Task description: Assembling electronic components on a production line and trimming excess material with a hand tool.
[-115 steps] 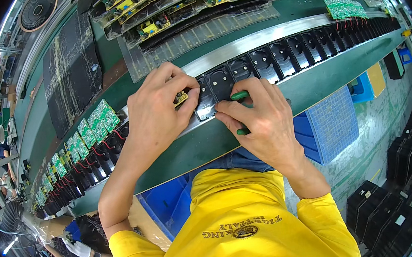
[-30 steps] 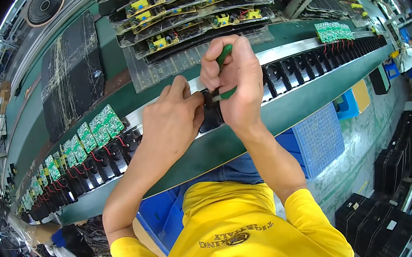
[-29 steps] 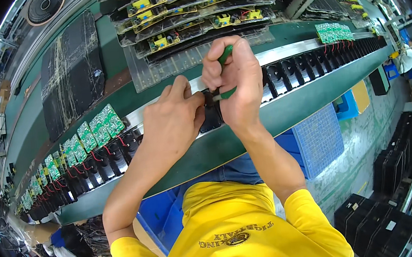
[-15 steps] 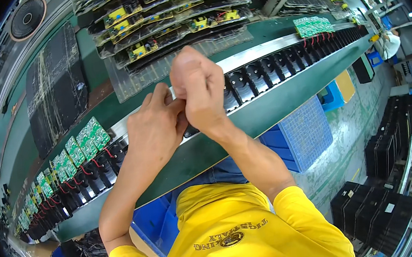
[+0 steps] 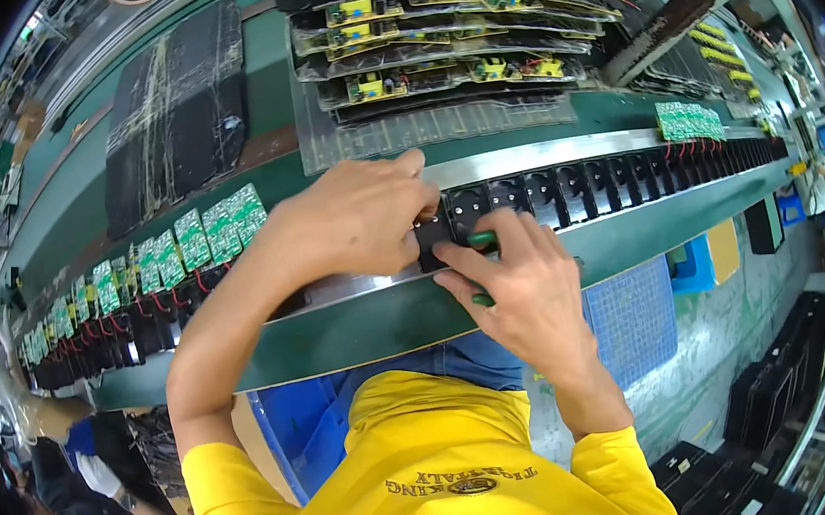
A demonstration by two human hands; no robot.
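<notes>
In my right hand (image 5: 531, 285) is a small green-handled hand tool (image 5: 481, 239), apparently pliers. Its two handles show between my thumb and fingers; the jaws are hidden. Beside it, my left hand (image 5: 353, 213) bends its fingers over the left edge of a black plastic case (image 5: 434, 245), gripping it. Part of this case is covered by my fingertips. It sits at the end of a row of similar black cases (image 5: 576, 190), standing along a metal rail on the green bench. Screw-like shiny dots show inside several of them.
Green circuit boards (image 5: 221, 227) with red wires lean on cases at left; another board group (image 5: 690, 122) stands far right. Stacked trays of yellow-part boards (image 5: 431, 49) rise behind, beside a dark mat (image 5: 176, 111). Blue crates (image 5: 631, 325) sit below the bench. A co-worker (image 5: 106, 501) is lower left.
My hands have moved apart: the right came down from a raised fist and now shows the green-handled tool. My left hand shifted to the right over the black case. The whole view has turned.
</notes>
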